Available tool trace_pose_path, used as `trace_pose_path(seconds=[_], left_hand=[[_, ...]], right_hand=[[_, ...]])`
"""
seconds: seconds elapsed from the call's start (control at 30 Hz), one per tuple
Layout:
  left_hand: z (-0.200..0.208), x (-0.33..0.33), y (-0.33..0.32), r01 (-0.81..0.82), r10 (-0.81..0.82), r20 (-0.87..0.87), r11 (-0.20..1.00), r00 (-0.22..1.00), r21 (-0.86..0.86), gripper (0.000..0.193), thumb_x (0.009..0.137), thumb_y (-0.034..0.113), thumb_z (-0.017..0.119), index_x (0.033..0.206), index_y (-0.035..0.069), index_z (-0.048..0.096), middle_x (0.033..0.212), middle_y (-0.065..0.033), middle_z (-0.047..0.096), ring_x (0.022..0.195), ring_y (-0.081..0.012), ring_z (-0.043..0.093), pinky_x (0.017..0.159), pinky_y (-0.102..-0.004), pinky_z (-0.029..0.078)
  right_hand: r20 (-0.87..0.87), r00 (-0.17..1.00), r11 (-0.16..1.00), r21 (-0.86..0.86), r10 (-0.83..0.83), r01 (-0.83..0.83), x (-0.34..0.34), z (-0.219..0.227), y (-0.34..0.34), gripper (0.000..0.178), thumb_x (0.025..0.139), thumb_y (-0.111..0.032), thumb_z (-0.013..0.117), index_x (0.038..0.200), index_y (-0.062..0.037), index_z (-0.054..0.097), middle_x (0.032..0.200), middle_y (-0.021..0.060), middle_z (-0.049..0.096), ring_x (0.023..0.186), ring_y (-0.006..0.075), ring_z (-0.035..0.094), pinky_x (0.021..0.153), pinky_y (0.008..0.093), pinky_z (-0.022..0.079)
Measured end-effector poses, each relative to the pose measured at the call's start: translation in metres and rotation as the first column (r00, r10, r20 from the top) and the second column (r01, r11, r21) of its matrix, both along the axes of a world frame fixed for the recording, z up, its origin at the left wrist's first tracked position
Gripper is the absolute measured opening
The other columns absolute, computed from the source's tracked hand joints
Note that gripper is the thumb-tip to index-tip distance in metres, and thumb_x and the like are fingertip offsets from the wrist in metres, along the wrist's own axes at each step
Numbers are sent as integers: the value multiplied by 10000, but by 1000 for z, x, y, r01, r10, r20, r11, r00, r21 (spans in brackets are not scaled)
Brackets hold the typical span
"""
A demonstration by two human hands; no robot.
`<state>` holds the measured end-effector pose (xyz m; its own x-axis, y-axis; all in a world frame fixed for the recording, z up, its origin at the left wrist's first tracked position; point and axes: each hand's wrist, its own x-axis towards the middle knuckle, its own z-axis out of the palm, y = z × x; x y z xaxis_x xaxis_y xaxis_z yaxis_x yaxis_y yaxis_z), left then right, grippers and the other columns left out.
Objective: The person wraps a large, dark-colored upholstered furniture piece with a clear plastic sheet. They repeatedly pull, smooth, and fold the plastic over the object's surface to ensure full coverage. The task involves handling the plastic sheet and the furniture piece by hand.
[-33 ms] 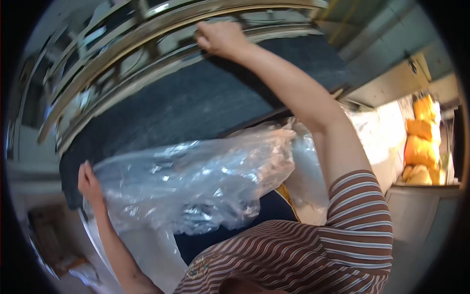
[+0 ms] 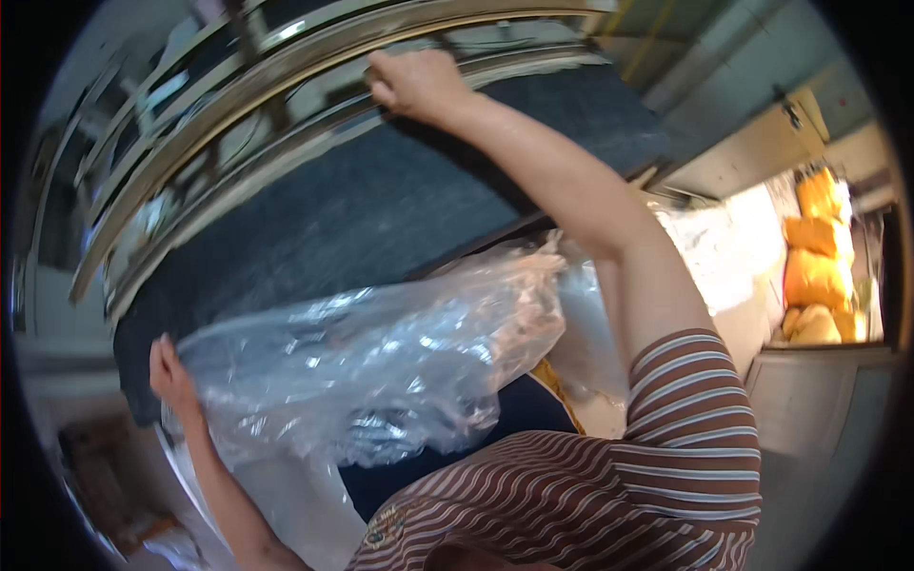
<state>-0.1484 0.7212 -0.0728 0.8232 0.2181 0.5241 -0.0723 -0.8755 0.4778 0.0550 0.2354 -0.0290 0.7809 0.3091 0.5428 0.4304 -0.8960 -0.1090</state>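
A crinkled sheet or bag of clear plastic film (image 2: 362, 352) lies across the near part of the dark, flat work surface (image 2: 352, 219) and hangs down in front of me. My left hand (image 2: 173, 379) is closed on its left end, at the surface's near left corner. Stretched far forward, my right hand (image 2: 416, 84) is a fist above the surface's far edge, close to a long wooden-edged bar (image 2: 314, 59). Whatever sits inside that fist, if anything, is hidden.
Beyond the bar stands a slatted machine frame (image 2: 157, 128). Orange-yellow bundles (image 2: 817, 276) are stacked at the right, near bright whitish plastic (image 2: 728, 243). A pale cabinet or box (image 2: 809, 400) stands below them. A brown object (image 2: 109, 481) lies low at the left.
The whole picture has shifted slightly. Both hands keep their grips, and the plastic film stays almost the same.
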Motion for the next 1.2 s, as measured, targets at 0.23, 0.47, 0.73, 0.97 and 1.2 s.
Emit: trace_pose_path(seconds=[0.23,0.47,0.73,0.97,1.2], left_hand=[[6,-4,-11,9,-9,-16,1000,1000,19,247,982,172,466,846,-34,470,707,-44,404,660,-123,381,609,-241,367],[0,-16,20,-80,82,-118,996,990,25,257,981,165,473,956,-70,574,760,-63,544,701,-121,475,675,-239,422],[17,-4,-5,-47,49,56,998,997,-33,259,919,171,564,746,6,466,645,-61,359,570,-144,344,535,-274,334],[18,-14,-2,-27,38,122,995,992,-97,209,882,184,609,776,9,567,674,-71,504,578,-160,482,563,-271,399],[13,-16,9,-44,59,114,990,992,-130,226,861,264,620,751,68,597,697,-71,554,611,-276,555,549,-352,421]], right_hand=[[32,859,858,80,-510,507,6,-5,-224,285,813,-314,472,1013,-130,558,837,179,659,789,377,632,678,486,489],[-100,793,799,-62,-601,598,21,2,-262,368,837,-343,441,1111,-119,540,905,214,656,905,385,626,779,502,474],[-58,893,895,-43,-446,444,-13,0,-156,250,864,-359,490,931,-122,525,790,215,635,792,427,603,673,514,454],[-10,979,976,-89,-202,200,-20,1,76,223,863,-338,522,963,-139,517,717,196,628,686,423,612,580,520,465],[78,993,992,-100,84,-76,-20,-2,310,191,805,-280,587,890,-114,548,635,188,618,634,395,625,564,510,477]])
